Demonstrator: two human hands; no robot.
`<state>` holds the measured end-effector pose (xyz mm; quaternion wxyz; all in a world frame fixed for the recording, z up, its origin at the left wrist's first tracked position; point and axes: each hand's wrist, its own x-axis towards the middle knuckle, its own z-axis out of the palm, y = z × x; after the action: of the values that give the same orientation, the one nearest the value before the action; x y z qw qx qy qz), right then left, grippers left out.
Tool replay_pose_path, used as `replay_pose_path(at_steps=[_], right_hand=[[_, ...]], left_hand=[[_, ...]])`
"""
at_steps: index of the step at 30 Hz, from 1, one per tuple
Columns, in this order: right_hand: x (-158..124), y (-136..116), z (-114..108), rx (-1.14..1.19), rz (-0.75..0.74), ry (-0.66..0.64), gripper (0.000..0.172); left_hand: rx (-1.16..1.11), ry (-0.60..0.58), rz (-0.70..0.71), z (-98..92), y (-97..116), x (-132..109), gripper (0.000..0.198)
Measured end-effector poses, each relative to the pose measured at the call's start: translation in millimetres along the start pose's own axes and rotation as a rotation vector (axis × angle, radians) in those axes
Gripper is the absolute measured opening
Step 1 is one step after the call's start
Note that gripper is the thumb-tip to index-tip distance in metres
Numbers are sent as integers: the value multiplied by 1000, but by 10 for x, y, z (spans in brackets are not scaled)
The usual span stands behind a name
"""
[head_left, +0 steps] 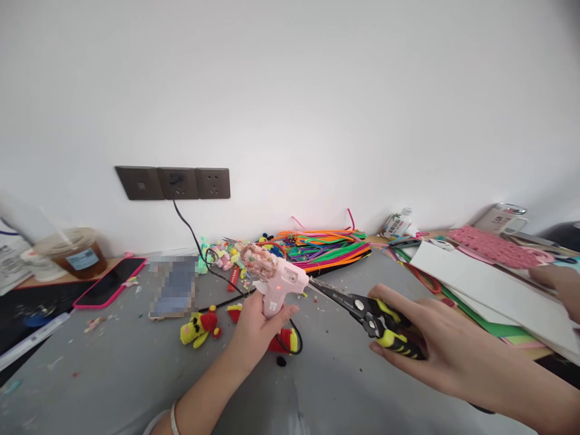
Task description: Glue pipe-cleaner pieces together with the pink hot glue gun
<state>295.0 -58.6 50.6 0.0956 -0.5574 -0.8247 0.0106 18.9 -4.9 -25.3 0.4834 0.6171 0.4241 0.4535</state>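
My left hand (260, 326) is wrapped round the handle of a pink glue gun (283, 278), whose front is coated in messy glue and whose small orange light shows. In my right hand (421, 338) are black and yellow pliers (371, 320). Their tips meet the rear end of the glue gun, where a glue stick would sit; whether they grip something there is too small to tell. Below the gun lies a red and yellow fuzzy piece (287, 341), partly behind my left hand. A yellow and red fuzzy figure (199, 326) rests left of that hand.
Coloured pipe cleaners (335, 251) and pompoms lie at the back. A black cord (188, 223) runs from the wall socket. Phone (111, 283) and drink cup (81, 257) are left. White sheets (480, 278), a pink woven item (498, 246) and another person's hand (557, 284) are right.
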Motion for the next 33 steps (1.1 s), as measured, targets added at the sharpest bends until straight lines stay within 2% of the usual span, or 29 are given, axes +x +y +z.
replay_pose_path(at_steps=[5, 9, 12, 15, 21, 24, 29, 33], right_hand=[[-12, -11, 57, -6, 19, 51, 36], [28, -41, 40, 48, 49, 119, 26], [54, -13, 18, 83, 85, 117, 21], [22, 96, 80, 66, 112, 107, 24], [-112, 360, 444, -42, 233, 12, 34], [-121, 438, 647, -66, 255, 13, 40], [-95, 560, 1021, -50, 285, 91, 56], [-38, 533, 1178, 10, 281, 247, 54]], left_hand=[[32, 27, 10, 0, -9, -2, 34], [15, 17, -10, -6, -16, -4, 34], [-36, 1, -12, -14, -1, -2, 33], [-70, -17, -3, -22, 12, 3, 34], [-199, -81, 5, -23, -27, 6, 41], [-217, -82, 0, -23, -44, -7, 46], [-144, -131, 15, -40, -44, -22, 49], [-156, -96, 8, -27, -36, -18, 50]])
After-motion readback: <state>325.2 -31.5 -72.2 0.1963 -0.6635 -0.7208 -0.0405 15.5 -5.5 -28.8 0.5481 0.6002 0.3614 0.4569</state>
